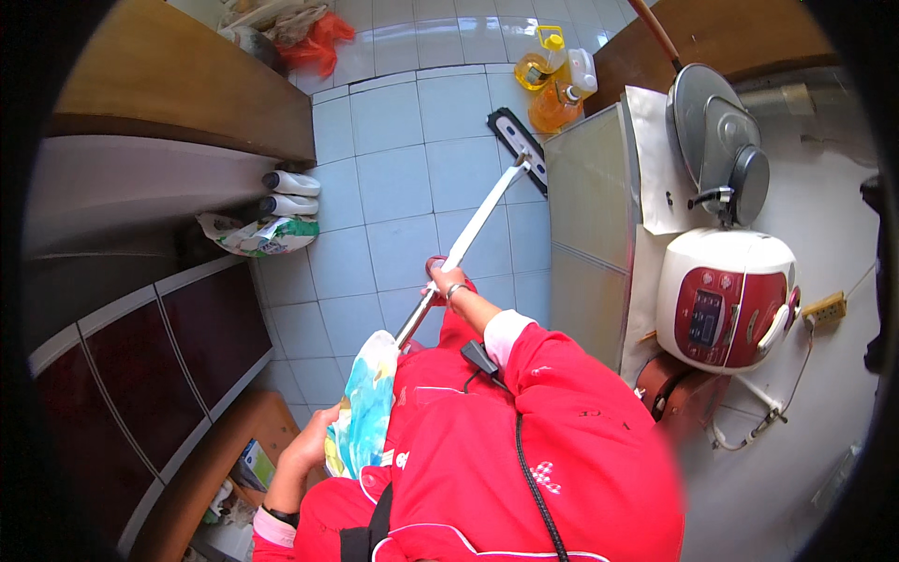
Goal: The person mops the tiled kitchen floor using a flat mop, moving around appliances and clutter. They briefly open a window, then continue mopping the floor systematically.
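Observation:
My right hand grips the pole of a floor mop where its white section meets the shiny metal tube. The mop's flat head, white with dark edges, lies on the blue tiles against the cabinet side. My left hand is at the lower left, closed on a blue, yellow and white patterned cloth. Its fingertips are hidden behind the cloth. The cloth also hides the near end of the metal tube. A red shoe shows just beyond my right hand.
Bottles of yellow oil and orange liquid stand beyond the mop head. White bottles and a plastic bag sit along the left. A rice cooker and a wok lid are on the right counter. A wooden cabinet is lower left.

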Demonstrator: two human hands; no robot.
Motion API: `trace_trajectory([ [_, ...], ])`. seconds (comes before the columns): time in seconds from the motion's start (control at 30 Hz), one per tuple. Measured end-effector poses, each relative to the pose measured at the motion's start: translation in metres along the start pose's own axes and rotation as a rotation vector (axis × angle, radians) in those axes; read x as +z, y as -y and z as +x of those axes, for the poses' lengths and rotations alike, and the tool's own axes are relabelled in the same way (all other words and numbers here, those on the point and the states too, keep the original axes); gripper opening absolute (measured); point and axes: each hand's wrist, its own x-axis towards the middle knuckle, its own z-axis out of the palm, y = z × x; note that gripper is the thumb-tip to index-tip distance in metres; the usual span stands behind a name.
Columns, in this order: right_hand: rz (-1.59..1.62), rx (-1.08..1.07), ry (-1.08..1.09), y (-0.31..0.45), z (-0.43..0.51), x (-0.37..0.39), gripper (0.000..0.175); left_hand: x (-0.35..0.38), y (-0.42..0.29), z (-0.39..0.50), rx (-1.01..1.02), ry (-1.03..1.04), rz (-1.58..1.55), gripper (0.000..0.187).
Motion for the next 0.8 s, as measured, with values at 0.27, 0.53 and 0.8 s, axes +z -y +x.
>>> trace_trajectory([
  [0.27, -0.011, -0.036, -0.009, -0.064, 0.003, -0.004, 0.033, 0.0, 0.096, -0.005, -0.219, 0.186, -0.564, 0.028],
  [0.53, 0.01, 0.018, -0.039, -0.277, -0.025, 0.04, 0.028, -0.03, 0.176, -0.113, -0.123, 0.133, 0.294, 0.038],
  [0.8, 0.361, 0.22, 0.379, -0.296, -0.112, 0.083, 0.03, -0.049, 0.144, -0.242, 0.162, 0.039, 0.101, 0.076],
])
